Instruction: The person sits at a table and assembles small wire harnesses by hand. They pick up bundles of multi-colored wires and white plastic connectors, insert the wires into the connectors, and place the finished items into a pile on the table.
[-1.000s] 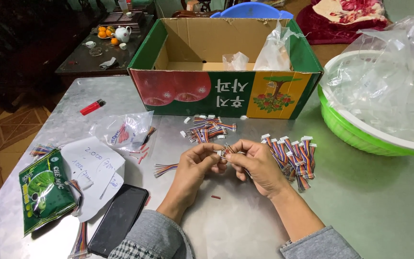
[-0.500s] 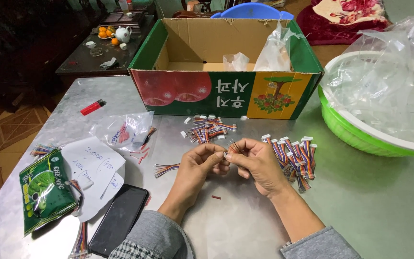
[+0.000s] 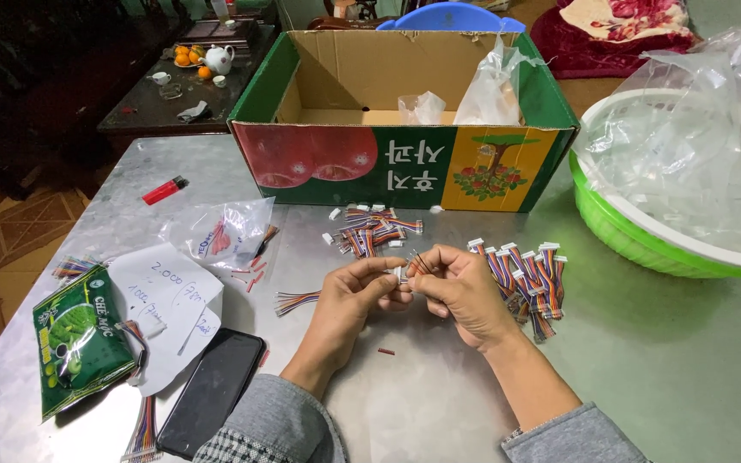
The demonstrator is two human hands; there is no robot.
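Pinched between the left hand (image 3: 355, 291) and right hand (image 3: 460, 287) at table centre: a small white-plugged wire connector (image 3: 406, 270), fingertips of both clamped on it. Just right lay a pile of rainbow wire connectors (image 3: 527, 276), another heap (image 3: 375, 231) beyond near the cardboard box (image 3: 405, 171). Left bare between wrists and near edge: grey table (image 3: 688, 377); smartphone (image 3: 212, 390) at left.

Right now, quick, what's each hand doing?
Left hand: fingers pinched shut on the small wire connector.
Right hand: fingers closed on the same wire connector, its thin wires sticking up.
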